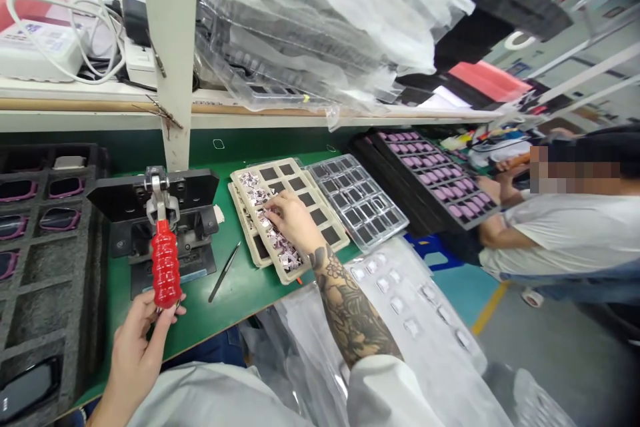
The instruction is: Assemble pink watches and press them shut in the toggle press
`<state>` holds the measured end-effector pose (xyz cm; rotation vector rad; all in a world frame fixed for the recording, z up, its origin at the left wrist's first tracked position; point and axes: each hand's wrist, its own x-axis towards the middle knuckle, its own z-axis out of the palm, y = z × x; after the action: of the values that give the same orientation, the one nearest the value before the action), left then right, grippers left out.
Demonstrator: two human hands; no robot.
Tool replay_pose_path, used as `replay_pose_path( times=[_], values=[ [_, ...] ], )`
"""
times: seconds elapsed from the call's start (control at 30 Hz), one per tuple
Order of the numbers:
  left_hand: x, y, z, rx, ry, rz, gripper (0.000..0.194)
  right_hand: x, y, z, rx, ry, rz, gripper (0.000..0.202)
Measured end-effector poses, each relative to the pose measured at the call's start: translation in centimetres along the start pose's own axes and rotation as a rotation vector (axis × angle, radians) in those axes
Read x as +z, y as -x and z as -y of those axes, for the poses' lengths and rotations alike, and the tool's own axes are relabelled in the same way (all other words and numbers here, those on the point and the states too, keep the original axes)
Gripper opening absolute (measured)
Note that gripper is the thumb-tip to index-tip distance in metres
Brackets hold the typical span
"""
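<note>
My left hand [143, 333] is at the bench's front edge, just under the red ribbed handle [166, 267] of a toggle clamp fixture [160, 197]. Its fingers are closed on a small object, mostly hidden by them and the handle. Over a beige compartment tray [287, 273], my right hand [293, 217] has its fingertips bent together among small pinkish-white pieces [277, 240]. Whether a piece is between them cannot be seen. Black square parts [297, 183] fill other compartments. Tweezers [224, 273] lie on the green bench between my hands.
At left is a grey foam tray [37, 307] with purple-edged frames [65, 187]. A clear tray of dark squares [357, 197] and stacked black trays [425, 177] stand to the right. Clear plastic sheeting [320, 13] overhangs the shelf. A co-worker [575, 227] sits at right.
</note>
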<state>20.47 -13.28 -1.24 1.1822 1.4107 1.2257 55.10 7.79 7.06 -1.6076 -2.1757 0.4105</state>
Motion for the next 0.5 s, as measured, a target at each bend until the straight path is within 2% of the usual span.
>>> replay_pose_path(
  times=[0.13,0.33,0.5],
  values=[
    [0.01,-0.01,0.15,-0.013,-0.01,-0.043,0.035,0.49,0.19,-0.26,0.013,-0.062,0.022,0.008],
    [-0.29,-0.18,-0.08,-0.016,-0.068,0.002,0.037,0.54,0.41,0.04,0.04,-0.102,0.006,0.012],
    [-0.35,-0.09,0.0,0.013,-0.08,-0.005,0.036,1.07,0.35,0.33,0.011,-0.148,-0.052,0.005]
  ],
)
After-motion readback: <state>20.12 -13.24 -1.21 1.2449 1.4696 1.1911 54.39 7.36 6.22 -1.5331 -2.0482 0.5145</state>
